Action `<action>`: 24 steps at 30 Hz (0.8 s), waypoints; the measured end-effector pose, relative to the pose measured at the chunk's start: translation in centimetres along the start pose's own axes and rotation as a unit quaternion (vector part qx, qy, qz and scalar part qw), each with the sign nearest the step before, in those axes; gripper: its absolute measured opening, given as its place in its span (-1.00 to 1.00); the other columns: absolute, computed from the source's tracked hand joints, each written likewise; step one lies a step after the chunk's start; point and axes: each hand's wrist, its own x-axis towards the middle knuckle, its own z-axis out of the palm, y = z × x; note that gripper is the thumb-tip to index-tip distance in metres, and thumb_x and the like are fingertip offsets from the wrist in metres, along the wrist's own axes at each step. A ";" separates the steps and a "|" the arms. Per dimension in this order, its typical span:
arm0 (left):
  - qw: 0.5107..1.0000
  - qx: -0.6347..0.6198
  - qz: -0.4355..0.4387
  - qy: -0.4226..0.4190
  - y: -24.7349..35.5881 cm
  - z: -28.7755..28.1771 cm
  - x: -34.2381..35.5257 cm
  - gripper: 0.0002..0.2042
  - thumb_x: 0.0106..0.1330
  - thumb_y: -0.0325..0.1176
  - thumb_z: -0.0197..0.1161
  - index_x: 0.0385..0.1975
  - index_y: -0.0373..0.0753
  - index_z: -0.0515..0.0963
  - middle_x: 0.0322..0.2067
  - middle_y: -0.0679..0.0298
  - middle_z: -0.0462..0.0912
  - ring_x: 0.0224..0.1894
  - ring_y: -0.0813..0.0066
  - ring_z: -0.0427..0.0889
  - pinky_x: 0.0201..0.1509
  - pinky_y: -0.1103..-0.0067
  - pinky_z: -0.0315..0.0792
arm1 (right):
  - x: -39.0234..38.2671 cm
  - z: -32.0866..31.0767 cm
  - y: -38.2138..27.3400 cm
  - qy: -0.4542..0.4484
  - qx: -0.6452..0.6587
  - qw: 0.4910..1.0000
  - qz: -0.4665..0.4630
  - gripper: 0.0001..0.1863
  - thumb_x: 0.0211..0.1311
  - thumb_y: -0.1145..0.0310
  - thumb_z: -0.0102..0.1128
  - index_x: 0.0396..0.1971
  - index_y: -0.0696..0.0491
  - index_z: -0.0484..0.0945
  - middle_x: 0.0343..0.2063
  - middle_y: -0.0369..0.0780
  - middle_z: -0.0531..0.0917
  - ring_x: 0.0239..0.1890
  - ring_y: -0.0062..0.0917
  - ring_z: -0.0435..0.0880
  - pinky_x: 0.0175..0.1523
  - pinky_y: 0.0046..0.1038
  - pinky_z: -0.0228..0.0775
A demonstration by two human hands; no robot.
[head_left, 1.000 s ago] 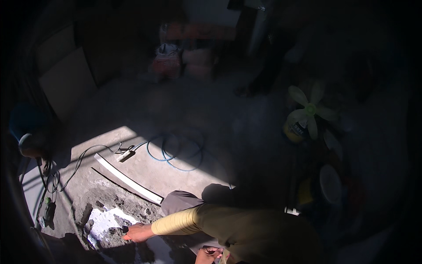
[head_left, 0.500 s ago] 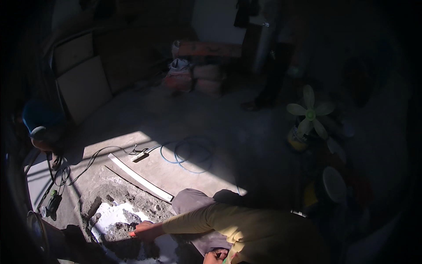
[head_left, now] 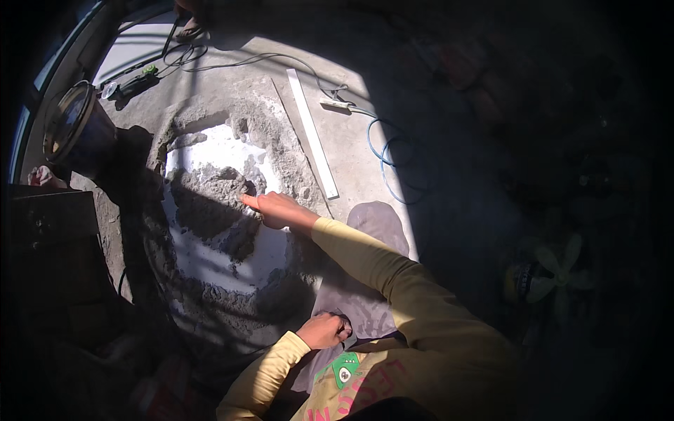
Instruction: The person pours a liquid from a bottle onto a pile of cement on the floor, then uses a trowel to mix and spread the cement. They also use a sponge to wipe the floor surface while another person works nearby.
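Note:
My right hand [head_left: 279, 211] reaches over a heap of grey mortar-like mix [head_left: 210, 196]. Its fingers are bent, and an orange-lit tip points at the heap; what they hold, if anything, I cannot make out. Around and under the heap spreads a bright white patch [head_left: 225, 265], ringed by rough grey material. Close to my body, my left hand [head_left: 325, 330] is curled against my grey trousers [head_left: 365, 309]. Something dark shows at its fingers, too small to name. Both arms wear yellow sleeves.
Beyond the heap lies a long white strip [head_left: 311, 133], beside a power strip [head_left: 335, 104] and blue cable [head_left: 385, 156]. A bucket [head_left: 81, 130] stands left, with a green-and-black power tool [head_left: 133, 87] behind it. Someone's foot [head_left: 189, 32] is at the far edge. A fan [head_left: 560, 270] stands right.
My view has tipped down and swung left, so the heap sits higher in the picture. My left hand and its sleeve show more fully. My right hand remains over the heap.

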 end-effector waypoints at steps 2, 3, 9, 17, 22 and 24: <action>0.999 0.008 -0.012 0.030 0.1 0.1 -0.1 -0.84 0.22 -0.31 0.24 -0.36 -0.26 0.65 -0.38 -0.07 0.72 -0.19 -0.16 0.70 -0.08 0.09 0.54 | 2.0 0.7 -0.3 -0.022 -0.032 0.999 0.010 -0.56 0.29 0.47 0.09 0.18 -0.05 0.46 -0.41 0.03 0.65 -0.25 0.01 0.71 -0.22 -0.04 0.52; 0.999 -0.011 0.000 0.053 0.4 0.0 -0.1 -0.84 0.21 -0.33 0.23 -0.37 -0.27 0.65 -0.37 -0.08 0.73 -0.19 -0.17 0.71 -0.06 0.10 0.55 | 2.8 1.1 -0.4 -0.017 -0.036 0.999 0.033 -0.71 0.38 0.36 0.03 0.06 0.02 0.50 -0.36 0.08 0.67 -0.21 0.02 0.71 -0.18 -0.06 0.54; 0.996 0.004 0.003 0.087 1.4 0.1 -2.4 -0.83 0.18 -0.31 0.26 -0.44 -0.30 0.63 -0.40 -0.07 0.71 -0.23 -0.15 0.70 -0.08 0.11 0.57 | 2.4 5.0 -1.7 0.042 0.005 0.993 0.109 -0.60 0.62 0.03 -0.23 -0.03 0.03 0.47 -0.41 0.06 0.68 -0.29 0.04 0.70 -0.12 0.05 0.48; 0.976 -0.033 0.113 0.184 1.4 1.0 -5.0 -0.81 0.16 -0.27 0.28 -0.41 -0.29 0.61 -0.44 -0.04 0.68 -0.30 -0.15 0.68 -0.25 0.12 0.55 | -2.6 8.5 -6.4 -0.014 -0.098 0.970 0.224 -0.48 0.62 0.04 -0.17 0.37 0.02 0.37 -0.21 0.13 0.73 -0.10 0.08 0.74 -0.01 0.03 0.58; 0.989 -0.052 0.103 0.092 1.8 -0.7 -5.5 -0.78 0.23 -0.23 0.21 -0.42 -0.29 0.62 -0.42 -0.04 0.70 -0.27 -0.10 0.72 -0.21 0.17 0.59 | 2.5 7.7 -7.3 0.037 -0.016 0.989 0.140 -0.42 0.61 -0.05 -0.25 0.31 0.07 0.43 -0.17 0.16 0.73 -0.06 0.13 0.71 0.04 0.10 0.52; 0.988 -0.053 0.110 0.091 2.3 -0.9 -5.7 -0.78 0.23 -0.25 0.21 -0.43 -0.29 0.62 -0.40 -0.04 0.72 -0.27 -0.09 0.73 -0.20 0.18 0.61 | 1.4 7.8 -7.3 0.045 0.068 0.985 0.152 -0.38 0.60 -0.11 -0.31 0.30 0.06 0.43 -0.18 0.17 0.72 -0.04 0.13 0.69 0.06 0.12 0.49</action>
